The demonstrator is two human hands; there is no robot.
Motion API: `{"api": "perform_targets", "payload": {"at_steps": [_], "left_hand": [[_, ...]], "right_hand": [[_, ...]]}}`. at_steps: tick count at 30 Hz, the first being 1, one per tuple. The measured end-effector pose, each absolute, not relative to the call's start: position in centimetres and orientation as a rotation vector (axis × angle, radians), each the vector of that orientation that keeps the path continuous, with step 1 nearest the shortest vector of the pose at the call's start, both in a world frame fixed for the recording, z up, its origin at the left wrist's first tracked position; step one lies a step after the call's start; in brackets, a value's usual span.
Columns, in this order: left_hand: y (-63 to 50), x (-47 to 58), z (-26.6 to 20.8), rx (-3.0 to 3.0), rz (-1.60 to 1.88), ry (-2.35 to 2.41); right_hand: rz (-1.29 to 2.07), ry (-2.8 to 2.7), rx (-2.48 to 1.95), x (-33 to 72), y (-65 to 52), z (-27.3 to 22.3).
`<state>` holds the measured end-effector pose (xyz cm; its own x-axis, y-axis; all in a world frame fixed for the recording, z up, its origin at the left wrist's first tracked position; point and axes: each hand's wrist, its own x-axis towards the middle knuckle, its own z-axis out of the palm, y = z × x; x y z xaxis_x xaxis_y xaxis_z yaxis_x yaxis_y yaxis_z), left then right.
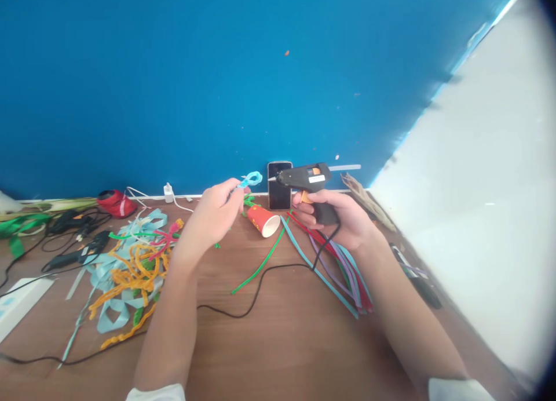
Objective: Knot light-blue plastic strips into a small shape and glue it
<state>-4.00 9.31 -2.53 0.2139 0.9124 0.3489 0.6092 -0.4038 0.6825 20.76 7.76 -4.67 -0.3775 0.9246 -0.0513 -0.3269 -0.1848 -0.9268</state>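
My left hand (217,212) pinches a light blue pipe cleaner (251,179) bent into a loop that sticks out past the fingertips. My right hand (341,215) grips a black hot glue gun (306,176) by its handle, with fingers at the orange trigger. A clear glue stick (345,167) pokes out of its back end. The gun's nozzle points left, a short gap away from the blue loop. Below and between the hands, a red paper cup (263,221) lies on its side, its white opening toward me, with green pipe cleaner (249,200) behind it.
A phone (279,186) leans on the blue wall. Blue, purple and red pipe cleaners (343,268) lie under my right forearm. On the left sit tangled yellow pipe cleaners (134,273), blue ribbon (115,317), another glue gun (80,251) and a power strip (21,302). The black cord (234,315) crosses the table.
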Motion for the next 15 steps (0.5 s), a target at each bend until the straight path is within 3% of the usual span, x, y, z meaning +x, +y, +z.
{"api": "perform_targets", "payload": {"at_steps": [15], "left_hand": [[9.5, -3.0, -3.8, 1.981, 1.048, 1.264]], "right_hand": [[1.194, -1.289, -1.050, 19.5, 6.5, -4.5]]}}
